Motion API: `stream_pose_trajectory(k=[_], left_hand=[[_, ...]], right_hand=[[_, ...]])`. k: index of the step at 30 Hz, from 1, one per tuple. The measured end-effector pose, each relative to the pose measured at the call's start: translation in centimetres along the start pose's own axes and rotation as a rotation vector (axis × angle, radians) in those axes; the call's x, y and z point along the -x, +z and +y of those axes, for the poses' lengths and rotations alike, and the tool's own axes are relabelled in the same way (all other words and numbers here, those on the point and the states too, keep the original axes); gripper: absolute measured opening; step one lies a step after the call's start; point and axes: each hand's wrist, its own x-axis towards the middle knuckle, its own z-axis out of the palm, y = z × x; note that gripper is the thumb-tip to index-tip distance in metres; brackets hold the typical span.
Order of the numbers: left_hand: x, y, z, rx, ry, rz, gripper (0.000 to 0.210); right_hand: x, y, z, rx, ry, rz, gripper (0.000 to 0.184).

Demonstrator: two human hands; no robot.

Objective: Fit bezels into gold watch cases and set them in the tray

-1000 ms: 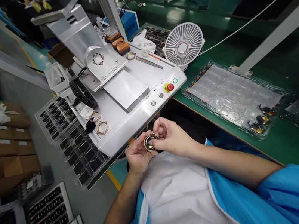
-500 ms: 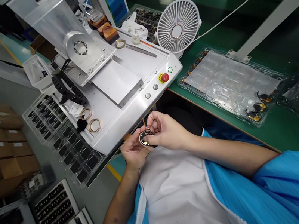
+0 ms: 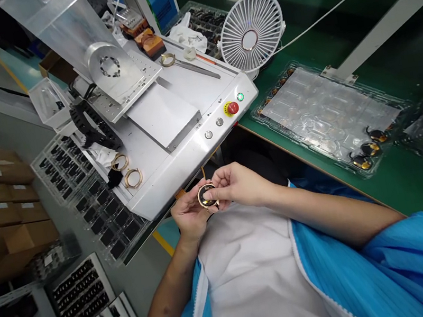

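Between both hands, in front of my chest, is a round watch case [image 3: 202,198] with a gold rim and a dark inside. My left hand [image 3: 189,213] grips it by the left side, fingers curled around its edge. From the right, my right hand [image 3: 235,185] holds it too, with the thumb pressed on its face and the other fingers bent behind the rim. Two loose gold watch rings [image 3: 133,178] lie on the left front corner of the white machine [image 3: 180,166].
A red stop button [image 3: 232,108] sits on the machine's front. Tweezers [image 3: 197,69] lie behind it, beside a white fan [image 3: 252,34]. On the right, a clear plastic tray [image 3: 307,105] holds several round black-and-gold parts. More trays [image 3: 110,217] with dark pieces stand at left.
My right thumb has shifted slightly on the watch case, and the case is turned so that more of its gold rim shows. The view has moved a little.
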Motion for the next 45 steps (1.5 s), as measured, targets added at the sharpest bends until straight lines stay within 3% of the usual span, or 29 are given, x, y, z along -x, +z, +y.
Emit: stream_pose_trajectory(k=[4, 9, 14, 16, 19, 23, 27, 29, 31, 34, 36, 40, 45], left_hand=[[0.1, -0.1, 0.1, -0.059, 0.000, -0.057, 0.057], [0.2, -0.3, -0.2, -0.068, -0.049, -0.032, 0.057], [-0.5, 0.4, 0.3, 0.130, -0.150, 0.152, 0.045], [-0.9, 0.4, 1.1, 0.209, -0.241, 0.178, 0.042], [-1.3, -0.1, 2.4, 0.229, -0.327, 0.130, 0.037], [-1.3, -1.0, 2.6, 0.116, -0.204, 0.065, 0.050], [-1.3, -1.1, 2.2, -0.055, -0.062, 0.045, 0.070], [-1.3, -0.9, 2.3, -0.168, -0.002, 0.057, 0.081], [-1.3, -0.5, 2.4, -0.280, 0.052, 0.065, 0.087], [-1.3, -0.1, 2.6, -0.393, 0.088, 0.051, 0.083], [-1.1, 0.0, 2.6, -0.433, 0.097, 0.032, 0.080], [-0.9, 0.1, 2.3, -0.489, 0.128, 0.014, 0.079], [-0.8, 0.2, 2.3, -0.506, 0.156, 0.015, 0.076]], right_hand=[[-0.2, -0.3, 0.4, -0.100, 0.023, -0.027, 0.063], [-0.9, 0.2, 1.1, -0.113, 0.020, 0.013, 0.067], [-3.2, -1.1, -1.4, 0.249, -0.087, 0.021, 0.051], [-4.5, -2.4, -3.8, 0.337, -0.171, 0.148, 0.045], [-6.4, -4.2, -7.6, 0.254, -0.236, 0.427, 0.034], [-8.4, -5.3, -10.3, 0.215, -0.222, 0.483, 0.026], [-8.7, -5.2, -10.3, 0.238, -0.295, 0.491, 0.031], [-7.6, -4.8, -9.5, 0.239, -0.362, 0.456, 0.030], [-5.9, -4.0, -8.4, 0.254, -0.376, 0.319, 0.029], [-3.1, -2.6, -6.1, 0.307, -0.242, -0.013, 0.039], [-1.9, -1.8, -4.7, 0.354, -0.176, -0.118, 0.045], [-1.6, -1.0, -3.3, 0.444, -0.187, -0.046, 0.039], [-1.9, -0.9, -3.4, 0.539, -0.212, -0.024, 0.022]])
